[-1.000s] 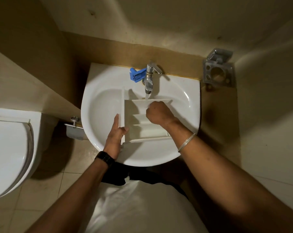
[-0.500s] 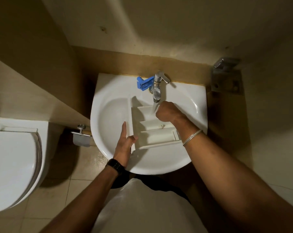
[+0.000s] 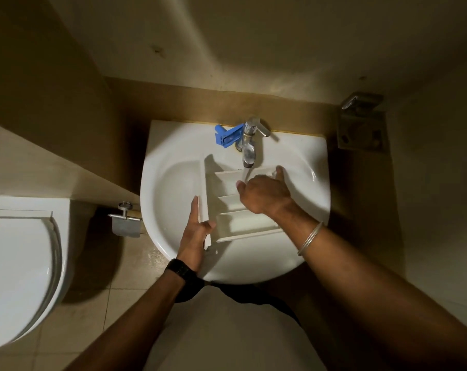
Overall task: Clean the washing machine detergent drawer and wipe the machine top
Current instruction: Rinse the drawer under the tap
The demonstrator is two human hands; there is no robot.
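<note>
The white detergent drawer (image 3: 237, 223) lies in the white sink (image 3: 173, 188) under the chrome tap (image 3: 249, 145), from which water runs into its far compartment. My left hand (image 3: 196, 231) holds the drawer's front panel at the left, fingers along the outside and thumb hooked over the edge. Over the drawer's far right part lies my right hand (image 3: 264, 192), fingers spread inside the compartment beside the water stream; a fingertip reaches its far right corner. A blue drawer insert (image 3: 228, 136) rests on the sink's back ledge, left of the tap.
A white toilet (image 3: 18, 274) stands at the left. A metal paper holder (image 3: 126, 222) hangs on the wall beside the sink. A metal bracket (image 3: 362, 124) is fixed to the wall at the right. Tiled floor lies below.
My right hand went from a curled fist in the middle compartment to spread fingers at the drawer's far right end. The left hand kept its hold. The camera view shifted.
</note>
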